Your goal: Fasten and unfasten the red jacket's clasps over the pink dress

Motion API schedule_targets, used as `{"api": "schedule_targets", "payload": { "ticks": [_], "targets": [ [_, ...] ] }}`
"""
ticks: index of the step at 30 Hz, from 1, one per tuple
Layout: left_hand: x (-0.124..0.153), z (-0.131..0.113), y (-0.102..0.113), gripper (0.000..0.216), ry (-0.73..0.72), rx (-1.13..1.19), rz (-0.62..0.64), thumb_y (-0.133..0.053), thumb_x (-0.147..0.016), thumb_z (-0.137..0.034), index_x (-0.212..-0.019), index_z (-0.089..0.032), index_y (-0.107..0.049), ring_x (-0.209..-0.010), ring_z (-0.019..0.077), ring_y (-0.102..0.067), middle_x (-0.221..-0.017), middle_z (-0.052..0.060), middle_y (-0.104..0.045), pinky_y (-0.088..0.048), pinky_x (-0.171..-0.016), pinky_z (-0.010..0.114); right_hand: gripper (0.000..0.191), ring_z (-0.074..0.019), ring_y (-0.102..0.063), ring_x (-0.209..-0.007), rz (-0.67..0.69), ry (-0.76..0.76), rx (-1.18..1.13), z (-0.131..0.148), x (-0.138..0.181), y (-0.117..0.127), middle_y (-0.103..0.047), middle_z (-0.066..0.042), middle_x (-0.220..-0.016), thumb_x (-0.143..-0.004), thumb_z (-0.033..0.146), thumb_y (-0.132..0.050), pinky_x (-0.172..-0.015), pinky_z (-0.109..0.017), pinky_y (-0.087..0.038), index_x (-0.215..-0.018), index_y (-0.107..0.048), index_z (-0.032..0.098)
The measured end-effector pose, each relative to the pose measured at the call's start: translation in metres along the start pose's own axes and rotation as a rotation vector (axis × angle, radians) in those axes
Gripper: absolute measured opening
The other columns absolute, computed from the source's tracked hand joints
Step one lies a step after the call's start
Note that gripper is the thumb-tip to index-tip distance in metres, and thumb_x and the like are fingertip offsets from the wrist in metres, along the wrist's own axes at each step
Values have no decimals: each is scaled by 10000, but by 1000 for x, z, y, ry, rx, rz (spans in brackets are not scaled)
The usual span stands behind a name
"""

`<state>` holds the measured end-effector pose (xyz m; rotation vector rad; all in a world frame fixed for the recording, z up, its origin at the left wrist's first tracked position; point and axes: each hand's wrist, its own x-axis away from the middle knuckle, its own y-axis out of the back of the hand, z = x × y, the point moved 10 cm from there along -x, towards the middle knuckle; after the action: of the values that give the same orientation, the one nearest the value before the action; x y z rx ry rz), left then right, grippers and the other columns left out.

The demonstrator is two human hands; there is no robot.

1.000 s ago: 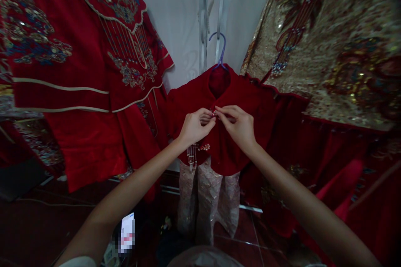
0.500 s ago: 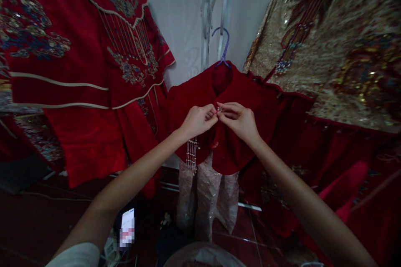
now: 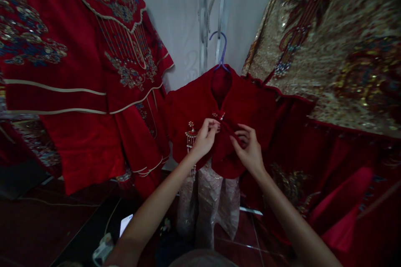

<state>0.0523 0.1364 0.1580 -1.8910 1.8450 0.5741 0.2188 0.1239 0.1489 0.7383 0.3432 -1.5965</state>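
A short red jacket (image 3: 191, 100) with a stand collar hangs on a purple hanger (image 3: 223, 50) in front of me. At its neck, a beaded clasp (image 3: 218, 115) joins the two front edges. Just under that clasp, my left hand (image 3: 205, 135) has its fingers closed on the jacket's front edge. My right hand (image 3: 250, 150) pinches the opposite front panel, pulling up a fold of cloth between thumb and fingers. On the jacket's chest, left of my left hand, sits a beaded tassel brooch (image 3: 191, 133), its strands partly hidden by my wrist.
A red embroidered robe (image 3: 78, 66) hangs at left, and a gold sequinned garment (image 3: 326, 58) at right. Pale shiny cloth (image 3: 208, 200) hangs below the jacket. A metal rack (image 3: 203, 29) stands against the wall. A lit phone (image 3: 125, 223) lies low, near a white object (image 3: 103, 250).
Both hands have moved down from the neck clasp, which now shows joined, and are farther apart. My right hand has shifted right onto the front panel. The whole tassel brooch top has come into sight.
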Motion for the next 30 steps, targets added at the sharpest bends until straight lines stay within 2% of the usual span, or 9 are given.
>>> {"api": "schedule_targets", "payload": {
  "ticks": [3,5,8,10,14,16,19,23,30],
  "targets": [
    [4,29,-10,271,136,109,17,-420,-913,-382,-1064,-217,-572,-1141,157,-559,-1216,64,-599,-447,-991,344,289,-138,-599,-710,-181,-48,-58,-3,6,32,-601,-10,-813,-754,332,-671,-638,-251,-503,-980,-532,218],
    [4,37,-15,337,178,133,-8,-404,-917,-406,-1179,-246,-543,-1247,157,-482,-1345,45,-523,-393,-1050,351,208,-129,-589,-753,-167,-4,-80,17,8,33,-587,-10,-823,-748,322,-682,-676,-235,-494,-859,-543,213],
    [6,37,-18,385,215,125,-70,-400,-915,-427,-1230,-244,-525,-1317,147,-399,-1410,27,-459,-320,-1108,339,225,-131,-588,-825,62,27,-172,50,12,7,-584,-15,-886,-736,298,-701,-717,-232,-500,-887,-551,226],
    [11,28,-14,351,201,98,-100,-409,-912,-407,-1164,-224,-570,-1281,152,-448,-1346,37,-528,-356,-1084,328,270,-145,-590,-871,269,-4,-255,61,21,-18,-588,-27,-947,-726,309,-710,-693,-234,-515,-937,-557,239],
    [33,5,21,265,80,72,-224,-444,-895,-374,-921,-176,-619,-865,148,-661,-944,52,-691,-544,-750,270,325,-146,-601,-832,479,-119,-376,50,34,-41,-606,-28,-964,-687,329,-744,-624,-234,-529,-955,-577,249],
    [48,-4,55,218,-7,6,-422,-490,-872,-363,-869,-172,-595,-725,119,-638,-835,31,-661,-531,-648,231,341,-126,-601,-723,478,-163,-384,35,32,-45,-623,-13,-881,-654,331,-770,-585,-231,-521,-928,-593,235],
    [64,-6,92,147,-73,-142,-637,-540,-840,-315,-890,-180,-571,-767,105,-619,-878,24,-625,-522,-699,219,324,-128,-606,-656,369,-171,-293,15,19,-48,-651,-28,-807,-614,362,-790,-588,-252,-521,-844,-646,186],
    [57,8,97,156,-23,-147,-581,-501,-853,-292,-934,-176,-567,-830,111,-632,-942,43,-630,-525,-783,254,315,-137,-612,-652,219,-85,-153,10,0,-58,-670,-61,-831,-653,405,-755,-615,-270,-529,-863,-725,171],
    [50,14,92,188,3,-3,-524,-498,-828,-227,-957,-147,-610,-880,139,-655,-940,66,-676,-531,-840,318,236,-113,-618,-687,250,63,-77,37,-15,-93,-652,-47,-883,-786,279,-626,-615,-227,-547,-987,-720,200]
  ]
}}
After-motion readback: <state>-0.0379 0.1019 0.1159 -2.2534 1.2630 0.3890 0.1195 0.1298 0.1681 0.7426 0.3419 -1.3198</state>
